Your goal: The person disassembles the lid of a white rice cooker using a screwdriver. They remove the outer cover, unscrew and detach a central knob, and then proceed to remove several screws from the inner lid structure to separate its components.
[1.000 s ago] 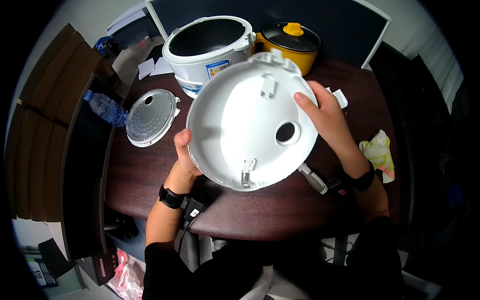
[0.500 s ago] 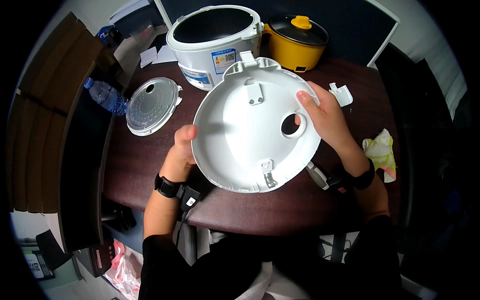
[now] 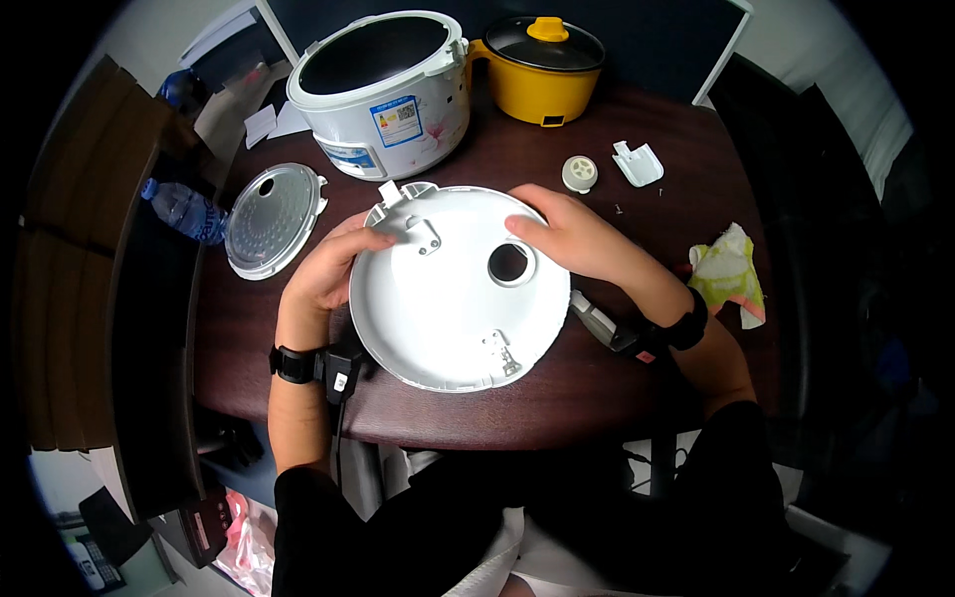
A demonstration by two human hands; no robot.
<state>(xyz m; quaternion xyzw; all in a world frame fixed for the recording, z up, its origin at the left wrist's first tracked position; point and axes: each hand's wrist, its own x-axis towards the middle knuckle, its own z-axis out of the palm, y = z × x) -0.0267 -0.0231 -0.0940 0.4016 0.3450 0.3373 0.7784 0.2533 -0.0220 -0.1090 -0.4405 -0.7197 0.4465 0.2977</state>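
Between my hands is a round white rice cooker lid shell (image 3: 448, 308), its hollow inner side facing up. It has a round hole on the right, a small screwed plate at the upper left and a metal clip near its lower edge. My left hand (image 3: 338, 261) grips the upper left rim, thumb over the inside. My right hand (image 3: 567, 234) is closed on the upper right rim, its thumb above the hole; the fingers of both hands are partly hidden. The open white rice cooker body (image 3: 438, 134) stands behind. To its left lies a round grey inner lid (image 3: 274, 224).
A yellow electric pot (image 3: 542, 85) with a glass lid stands at the back. A round cream cap (image 3: 579, 174), a white plastic cover (image 3: 639, 164) and small screws lie at the right, near a green-white cloth (image 3: 728, 274). A water bottle (image 3: 184, 211) lies at the left.
The lid shell has come down toward the table and turned counterclockwise. My left hand has shifted up its rim, thumb now inside. The cream cap has come into sight.
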